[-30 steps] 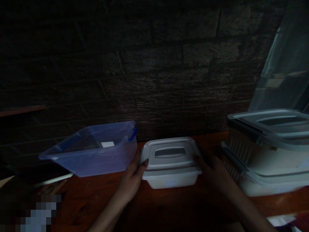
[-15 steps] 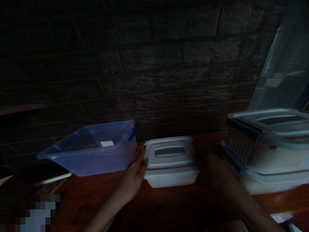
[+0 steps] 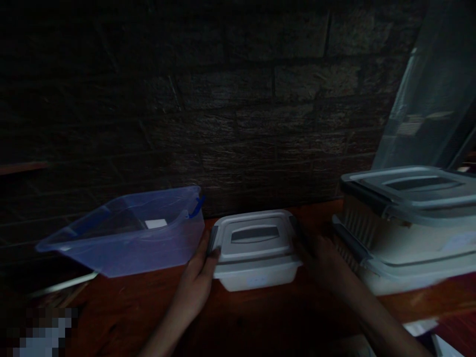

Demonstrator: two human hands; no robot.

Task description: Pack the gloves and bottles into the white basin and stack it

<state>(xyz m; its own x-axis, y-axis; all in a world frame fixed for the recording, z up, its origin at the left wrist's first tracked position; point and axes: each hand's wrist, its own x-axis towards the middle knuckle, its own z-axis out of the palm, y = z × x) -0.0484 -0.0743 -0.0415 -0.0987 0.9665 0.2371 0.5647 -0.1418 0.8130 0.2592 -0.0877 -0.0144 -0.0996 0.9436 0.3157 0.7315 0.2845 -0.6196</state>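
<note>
A small white storage container [image 3: 256, 280] with a pale lid and a grey oval inset sits on the wooden table in front of me. My left hand [image 3: 197, 277] grips its left end, thumb at the lid's edge and fingers along the dark grey side clip [image 3: 212, 239]. At the opposite end, my right hand [image 3: 322, 255] holds the container beside its right clip [image 3: 295, 228]; those fingertips are dim and partly lost in shadow.
Left of the container stands a lidless translucent blue-purple bin [image 3: 137, 255] with a white slip inside. Two larger lidded containers [image 3: 405, 238] are stacked at the right, close to my right hand. A dark block wall [image 3: 238, 124] rises behind the table [image 3: 238, 322].
The view has turned slightly right, so everything appears shifted left. Both hands stay at the container's ends, and more of its left clip shows now.
</note>
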